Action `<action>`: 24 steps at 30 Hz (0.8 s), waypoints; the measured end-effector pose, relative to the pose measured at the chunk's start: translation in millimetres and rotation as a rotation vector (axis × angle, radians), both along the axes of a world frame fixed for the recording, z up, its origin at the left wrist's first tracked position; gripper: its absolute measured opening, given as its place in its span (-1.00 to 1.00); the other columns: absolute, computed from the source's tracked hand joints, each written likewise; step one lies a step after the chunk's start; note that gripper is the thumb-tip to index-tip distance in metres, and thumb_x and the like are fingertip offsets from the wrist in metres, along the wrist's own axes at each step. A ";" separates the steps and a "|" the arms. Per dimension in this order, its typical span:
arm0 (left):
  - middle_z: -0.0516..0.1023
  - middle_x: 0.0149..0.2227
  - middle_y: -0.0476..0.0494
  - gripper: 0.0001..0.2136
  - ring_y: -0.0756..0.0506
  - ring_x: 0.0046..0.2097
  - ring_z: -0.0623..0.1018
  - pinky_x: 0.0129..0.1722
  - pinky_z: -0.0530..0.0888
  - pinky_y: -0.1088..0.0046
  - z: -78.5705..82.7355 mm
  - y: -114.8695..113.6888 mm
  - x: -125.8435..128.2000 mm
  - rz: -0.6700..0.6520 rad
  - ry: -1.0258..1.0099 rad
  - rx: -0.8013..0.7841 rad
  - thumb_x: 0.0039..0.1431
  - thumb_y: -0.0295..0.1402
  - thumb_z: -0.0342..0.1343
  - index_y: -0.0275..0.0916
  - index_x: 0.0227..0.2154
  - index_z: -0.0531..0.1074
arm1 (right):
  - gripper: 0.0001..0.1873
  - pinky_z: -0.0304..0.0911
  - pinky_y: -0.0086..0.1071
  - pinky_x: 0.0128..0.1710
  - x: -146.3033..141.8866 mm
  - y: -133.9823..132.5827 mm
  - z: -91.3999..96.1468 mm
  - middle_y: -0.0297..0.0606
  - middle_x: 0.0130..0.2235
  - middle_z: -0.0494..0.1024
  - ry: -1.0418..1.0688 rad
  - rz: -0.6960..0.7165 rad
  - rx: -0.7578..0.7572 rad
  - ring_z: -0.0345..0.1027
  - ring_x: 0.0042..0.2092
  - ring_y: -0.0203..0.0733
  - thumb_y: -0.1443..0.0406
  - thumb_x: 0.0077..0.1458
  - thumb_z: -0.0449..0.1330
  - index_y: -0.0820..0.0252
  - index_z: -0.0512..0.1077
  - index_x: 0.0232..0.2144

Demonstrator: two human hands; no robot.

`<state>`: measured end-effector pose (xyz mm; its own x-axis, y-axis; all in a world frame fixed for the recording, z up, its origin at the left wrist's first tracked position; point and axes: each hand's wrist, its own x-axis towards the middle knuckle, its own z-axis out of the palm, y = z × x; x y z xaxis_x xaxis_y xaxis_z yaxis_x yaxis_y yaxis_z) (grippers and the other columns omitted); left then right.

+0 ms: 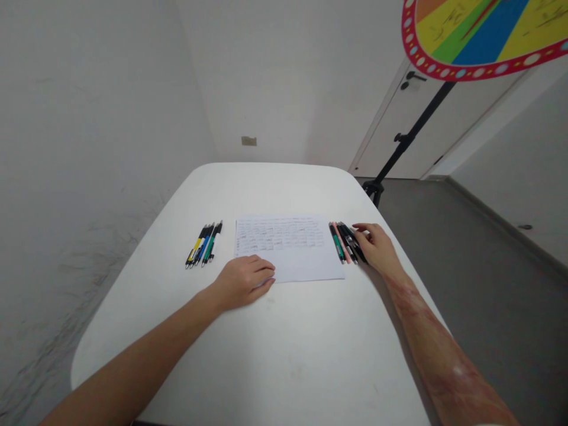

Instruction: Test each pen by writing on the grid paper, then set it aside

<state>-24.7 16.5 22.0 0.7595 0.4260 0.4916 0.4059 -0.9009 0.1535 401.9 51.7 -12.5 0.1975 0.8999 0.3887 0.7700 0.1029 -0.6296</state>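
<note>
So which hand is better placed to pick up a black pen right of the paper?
Probably the right hand: its fingers are already at the black pens, though a firm grip isn't clear. The left hand rests across the paper's near left corner.

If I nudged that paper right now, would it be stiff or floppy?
The paper looks thin and flat, so it would probably flex easily. Lying on a smooth-looking table, it might slide readily, but the left hand over its near-left corner would likely make it buckle.
</note>
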 end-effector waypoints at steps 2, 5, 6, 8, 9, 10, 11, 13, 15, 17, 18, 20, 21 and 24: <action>0.75 -0.07 -0.19 -0.83 -0.14 -0.09 0.71 -0.11 0.66 0.27 -0.5 0.1 -0.2 -0.001 0.000 0.001 0.54 -0.35 0.11 -0.22 -0.11 0.61 | -0.59 0.36 -0.08 -0.13 -0.8 -1.1 1.0 -0.05 -0.08 0.63 0.013 0.003 -0.009 0.40 -0.28 -0.05 0.01 0.32 0.17 0.15 0.62 -0.04; 0.75 -0.07 -0.18 -0.83 -0.14 -0.09 0.71 -0.13 0.65 0.27 -1.4 -0.1 0.4 0.000 0.002 0.000 0.54 -0.35 0.11 -0.23 -0.11 0.61 | -0.59 0.35 -0.09 -0.16 -2.9 -3.1 3.9 -0.06 -0.09 0.62 0.014 0.002 -0.001 0.38 -0.29 -0.06 0.02 0.31 0.18 0.15 0.62 -0.04; 0.75 -0.07 -0.18 -0.83 -0.14 -0.10 0.71 -0.13 0.64 0.27 -1.5 -0.3 0.8 0.001 0.000 0.002 0.54 -0.35 0.11 -0.22 -0.11 0.61 | -0.60 0.34 -0.10 -0.17 -4.6 -4.1 5.9 -0.06 -0.10 0.62 0.013 -0.002 0.012 0.38 -0.29 -0.06 0.03 0.31 0.18 0.15 0.62 -0.05; 0.75 -0.08 -0.18 -0.83 -0.13 -0.10 0.70 -0.11 0.63 0.26 -1.2 -0.5 1.5 0.008 -0.012 0.015 0.53 -0.35 0.11 -0.21 -0.11 0.62 | -0.64 0.34 -0.12 -0.20 -10.5 -6.8 12.2 -0.07 -0.09 0.62 0.013 -0.013 0.054 0.38 -0.29 -0.07 0.06 0.30 0.18 0.13 0.61 -0.06; 0.75 -0.08 -0.18 -0.83 -0.14 -0.10 0.70 -0.09 0.63 0.24 -0.5 -0.4 1.4 0.019 -0.026 0.030 0.52 -0.35 0.11 -0.20 -0.11 0.62 | -0.67 0.33 -0.14 -0.22 -15.2 -8.5 16.4 -0.08 -0.09 0.61 0.016 -0.018 0.082 0.38 -0.28 -0.07 0.09 0.30 0.18 0.12 0.61 -0.07; 0.75 -0.09 -0.18 -0.83 -0.14 -0.10 0.69 -0.07 0.62 0.22 0.7 0.1 0.7 0.040 -0.044 0.052 0.51 -0.36 0.12 -0.20 -0.11 0.62 | -0.70 0.33 -0.15 -0.24 -21.0 -10.6 21.2 -0.09 -0.09 0.61 0.015 -0.013 0.109 0.39 -0.27 -0.06 0.11 0.30 0.19 0.11 0.60 -0.09; 0.75 -0.11 -0.17 -0.84 -0.14 -0.11 0.68 -0.06 0.61 0.21 2.5 1.1 -0.6 0.078 -0.065 0.079 0.50 -0.36 0.12 -0.20 -0.12 0.62 | -0.73 0.32 -0.16 -0.26 -28.1 -12.8 26.2 -0.10 -0.09 0.61 0.019 -0.005 0.129 0.41 -0.25 -0.05 0.13 0.30 0.19 0.09 0.60 -0.11; 0.73 -0.18 -0.16 -0.85 -0.16 -0.16 0.66 -0.09 0.57 0.20 7.7 4.6 -6.1 0.213 -0.102 0.139 0.48 -0.33 0.14 -0.19 -0.16 0.61 | -0.77 0.33 -0.16 -0.25 -45.7 -17.5 35.7 -0.10 -0.09 0.62 0.028 0.054 0.151 0.44 -0.21 -0.02 0.16 0.34 0.18 0.08 0.60 -0.12; 0.67 -0.29 -0.16 -0.83 -0.19 -0.21 0.61 -0.14 0.52 0.18 14.8 10.2 -15.1 0.427 -0.109 0.179 0.47 -0.27 0.16 -0.20 -0.22 0.58 | -0.78 0.37 -0.12 -0.18 -67.1 -22.5 42.8 -0.11 -0.11 0.64 0.061 0.175 0.151 0.45 -0.21 -0.02 0.17 0.37 0.18 0.07 0.60 -0.12; 0.64 -0.31 -0.22 -0.79 -0.24 -0.22 0.59 -0.17 0.47 0.15 22.6 16.9 -26.8 0.643 -0.054 0.170 0.46 -0.20 0.15 -0.22 -0.22 0.56 | -0.80 0.38 -0.11 -0.18 -90.7 -27.9 46.7 -0.15 -0.15 0.64 0.101 0.298 0.111 0.43 -0.26 -0.05 0.18 0.39 0.18 0.05 0.60 -0.11; 0.63 -0.31 -0.24 -0.77 -0.27 -0.20 0.58 -0.16 0.45 0.14 26.2 20.2 -33.0 0.726 -0.014 0.152 0.46 -0.18 0.13 -0.21 -0.24 0.54 | -0.80 0.39 -0.12 -0.20 -102.6 -30.7 47.4 -0.17 -0.18 0.65 0.105 0.366 0.064 0.43 -0.28 -0.06 0.19 0.40 0.18 0.04 0.60 -0.09; 0.63 -0.29 -0.24 -0.77 -0.30 -0.17 0.58 -0.14 0.43 0.13 31.7 26.3 -44.5 0.860 0.068 0.104 0.45 -0.17 0.11 -0.19 -0.26 0.52 | -0.80 0.35 -0.18 -0.29 -125.1 -36.4 47.1 -0.18 -0.18 0.65 0.095 0.477 -0.027 0.45 -0.25 -0.05 0.23 0.40 0.18 0.02 0.59 -0.04; 0.63 -0.29 -0.24 -0.76 -0.31 -0.16 0.59 -0.14 0.42 0.13 33.3 28.8 -49.4 0.900 0.113 0.080 0.44 -0.16 0.10 -0.18 -0.27 0.51 | -0.78 0.35 -0.19 -0.28 -134.9 -39.0 46.2 -0.19 -0.17 0.65 0.075 0.536 -0.057 0.46 -0.23 -0.06 0.25 0.39 0.18 0.02 0.58 0.00; 0.65 -0.29 -0.26 -0.76 -0.32 -0.17 0.60 -0.16 0.43 0.14 33.2 34.6 -59.7 0.971 0.217 0.028 0.39 -0.13 0.11 -0.17 -0.32 0.48 | -0.78 0.36 -0.16 -0.17 -155.2 -44.6 41.8 -0.21 -0.17 0.64 0.014 0.641 -0.082 0.45 -0.23 -0.10 0.31 0.38 0.17 0.04 0.58 -0.02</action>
